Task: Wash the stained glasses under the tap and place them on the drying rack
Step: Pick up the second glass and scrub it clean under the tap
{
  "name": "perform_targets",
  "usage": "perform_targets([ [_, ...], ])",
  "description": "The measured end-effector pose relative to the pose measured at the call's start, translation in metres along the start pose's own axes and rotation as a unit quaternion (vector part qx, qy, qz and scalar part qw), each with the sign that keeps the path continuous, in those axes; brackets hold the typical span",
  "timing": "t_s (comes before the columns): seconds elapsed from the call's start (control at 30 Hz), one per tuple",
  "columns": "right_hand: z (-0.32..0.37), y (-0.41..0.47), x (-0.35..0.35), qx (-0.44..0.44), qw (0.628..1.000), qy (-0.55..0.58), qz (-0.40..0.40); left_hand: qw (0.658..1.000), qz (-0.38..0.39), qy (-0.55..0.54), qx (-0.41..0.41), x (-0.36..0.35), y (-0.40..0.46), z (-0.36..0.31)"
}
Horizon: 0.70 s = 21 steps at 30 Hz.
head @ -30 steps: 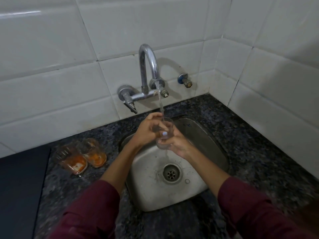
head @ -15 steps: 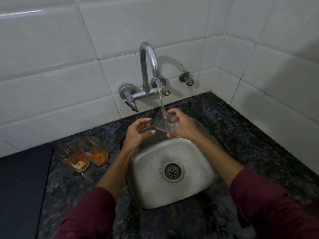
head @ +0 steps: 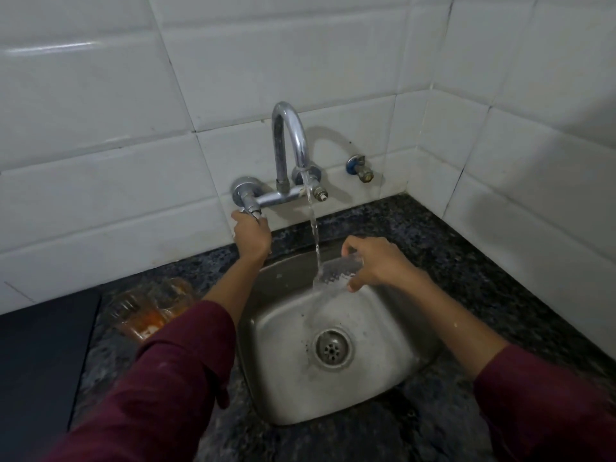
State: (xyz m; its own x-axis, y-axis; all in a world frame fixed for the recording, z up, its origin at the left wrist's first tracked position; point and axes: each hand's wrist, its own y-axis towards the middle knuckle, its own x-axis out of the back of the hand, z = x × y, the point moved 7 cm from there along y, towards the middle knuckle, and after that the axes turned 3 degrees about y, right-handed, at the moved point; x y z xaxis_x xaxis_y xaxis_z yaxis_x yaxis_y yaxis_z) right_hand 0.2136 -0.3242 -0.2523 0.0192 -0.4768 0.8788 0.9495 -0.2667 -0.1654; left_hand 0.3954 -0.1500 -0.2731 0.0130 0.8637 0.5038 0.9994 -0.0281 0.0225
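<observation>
1. One dark granite worktop [head: 450,261] fills the tiled corner, with a steel sink [head: 393,378] sunk into it near the back edge.
2. Water runs from the chrome tap [head: 290,135] on the wall behind the sink, down across the glass and into the basin.
3. Two stained glasses [head: 150,311], orange inside, lie at the sink's left on the worktop, partly hidden by the left sleeve.
4. Half a second ago the left hand [head: 251,233] was beside the glass; now it is closed round the tap's left handle, probably to change or stop the flow.
5. Only the right hand [head: 376,265] now grips the clear glass [head: 336,273], tilted on its side over the sink's back edge, so rinsing looks nearly finished.
6. No drying rack is in view.
</observation>
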Motion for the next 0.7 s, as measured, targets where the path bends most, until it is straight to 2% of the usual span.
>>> perform_targets([
  [0.1, 0.006, -0.002, 0.006, 0.007, 0.999, -0.035, 0.001, 0.998, -0.017, 0.068, -0.01, 0.003, -0.008, -0.01],
  [0.3, 0.02, -0.008, 0.011, 0.029, 0.997, -0.072, -0.007, 0.972, 0.012, 0.219, -0.086, 0.002, -0.015, -0.024],
  [0.5, 0.029, -0.021, 0.011, 0.056, 0.997, -0.058, -0.009, 0.953, 0.033, 0.286, -0.095, 0.01, -0.028, -0.026],
  [0.63, 0.033, -0.034, 0.008, 0.082, 0.996, -0.035, 0.007, 0.906, 0.139, 0.387, -0.103, 0.005, -0.082, -0.011],
  [0.7, 0.035, -0.04, 0.006, 0.089, 0.996, 0.002, 0.015, 0.9, 0.203, 0.362, -0.131, -0.003, -0.115, -0.001],
])
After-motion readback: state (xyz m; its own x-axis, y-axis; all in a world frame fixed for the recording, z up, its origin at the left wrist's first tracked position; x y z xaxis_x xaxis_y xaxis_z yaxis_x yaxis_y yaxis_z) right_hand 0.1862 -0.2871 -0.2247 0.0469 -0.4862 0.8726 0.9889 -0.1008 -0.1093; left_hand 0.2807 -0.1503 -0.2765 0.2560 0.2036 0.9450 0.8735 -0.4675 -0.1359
